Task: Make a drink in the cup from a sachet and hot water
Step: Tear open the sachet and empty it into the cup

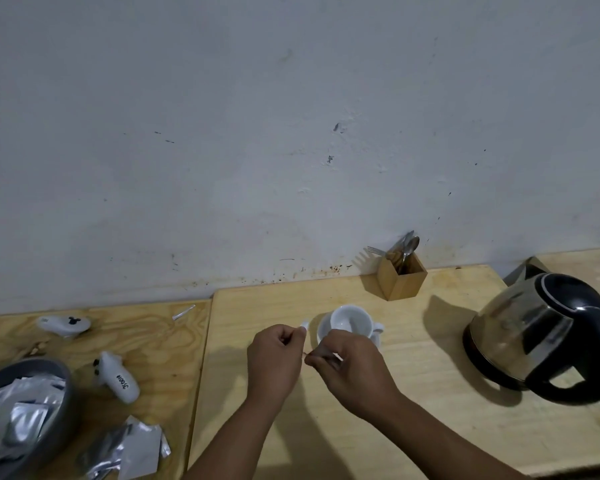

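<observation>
Cup on saucer, center frame, well clear of table edges; open wood in front. Kettle right. Left hand and right hand pinch a small sachet just left of cup, forearms angled in.

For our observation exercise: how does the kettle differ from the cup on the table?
The kettle is shiny metal with a black lid and handle; the cup is plain white. The kettle is far bigger than the cup. The kettle is closed by its lid, whereas the cup is open-topped and sits on a saucer. Both stand upright on the wooden table and have a handle.
</observation>
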